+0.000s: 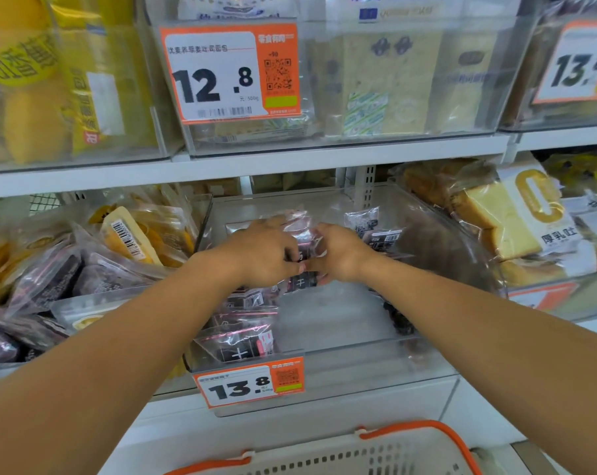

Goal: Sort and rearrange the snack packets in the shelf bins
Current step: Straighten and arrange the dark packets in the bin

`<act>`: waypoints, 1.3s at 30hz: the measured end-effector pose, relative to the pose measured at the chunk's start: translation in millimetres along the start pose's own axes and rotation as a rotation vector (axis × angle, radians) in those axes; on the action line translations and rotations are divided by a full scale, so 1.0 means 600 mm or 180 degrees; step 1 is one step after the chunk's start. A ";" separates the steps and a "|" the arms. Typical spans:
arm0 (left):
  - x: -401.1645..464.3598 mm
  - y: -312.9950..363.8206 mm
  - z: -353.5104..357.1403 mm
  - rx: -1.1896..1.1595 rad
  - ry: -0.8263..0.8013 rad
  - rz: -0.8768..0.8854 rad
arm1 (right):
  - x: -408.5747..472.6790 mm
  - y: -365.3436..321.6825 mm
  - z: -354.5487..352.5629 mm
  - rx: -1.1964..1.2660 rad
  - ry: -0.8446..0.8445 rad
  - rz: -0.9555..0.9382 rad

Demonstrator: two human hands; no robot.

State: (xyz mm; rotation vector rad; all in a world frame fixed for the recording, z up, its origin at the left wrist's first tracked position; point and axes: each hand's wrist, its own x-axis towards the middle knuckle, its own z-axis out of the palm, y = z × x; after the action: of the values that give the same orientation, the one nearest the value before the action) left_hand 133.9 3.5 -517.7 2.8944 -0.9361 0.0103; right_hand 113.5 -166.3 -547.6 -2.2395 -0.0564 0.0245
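Observation:
Both hands reach into the clear middle bin (pixel 358 365) on the lower shelf. My left hand (pixel 266 252) and my right hand (pixel 341 252) meet over a dark snack packet (pixel 302 279) in clear wrap with a pink seal, and both grip it above the bin floor. More dark packets (pixel 242 344) lie stacked at the bin's front left. Another two dark packets (pixel 375 228) stand at the back right. The held packet's middle is hidden behind my fingers.
The left bin (pixel 94 303) holds purple and yellow packets. Sliced bread bags (pixel 516 217) fill the right bin. Upper bins carry price tags 12.8 (pixel 228 73) and 13.8. A 13.8 tag (pixel 252 382) hangs on the middle bin. An orange-rimmed basket (pixel 358 454) sits below.

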 end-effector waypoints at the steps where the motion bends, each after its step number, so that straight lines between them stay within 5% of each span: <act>1: 0.003 -0.002 0.003 0.0037 -0.0085 -0.0002 | -0.002 -0.003 -0.002 -0.0241 0.0007 -0.0026; 5: 0.005 -0.003 0.004 0.0001 -0.0088 -0.0004 | -0.008 -0.006 -0.065 -0.0859 0.0288 -0.0245; 8: 0.001 -0.003 0.004 -0.0049 -0.0095 0.0068 | -0.027 0.011 -0.137 -0.2534 0.0999 -0.0489; 12: -0.007 0.005 0.000 -0.0264 0.0115 0.0058 | -0.056 0.034 -0.152 -0.3710 0.0845 -0.0228; 15: -0.009 0.011 0.001 -0.0309 0.0294 0.0142 | -0.047 0.020 -0.144 -0.3249 0.1065 -0.0488; 22: -0.004 -0.001 -0.004 -0.0404 0.0293 0.0080 | -0.061 -0.041 -0.120 -0.2854 -0.0230 -0.1325; 30: -0.007 0.011 -0.012 -0.0252 0.0115 -0.0029 | -0.099 -0.094 -0.115 -0.2838 -0.0102 -0.1684; 35: -0.009 0.007 -0.015 -0.0627 0.0192 -0.0206 | -0.089 -0.078 -0.076 -0.2230 -0.0397 -0.1202; 39: -0.013 0.019 -0.019 -0.0860 0.0435 -0.0150 | -0.052 -0.023 -0.023 -0.1533 0.0348 -0.0804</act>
State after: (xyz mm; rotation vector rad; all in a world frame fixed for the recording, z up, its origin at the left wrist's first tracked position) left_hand 121.1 -0.4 -505.7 2.6290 -0.7793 0.0713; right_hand 82.3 -170.3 -528.2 -2.6914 -0.3143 -0.2750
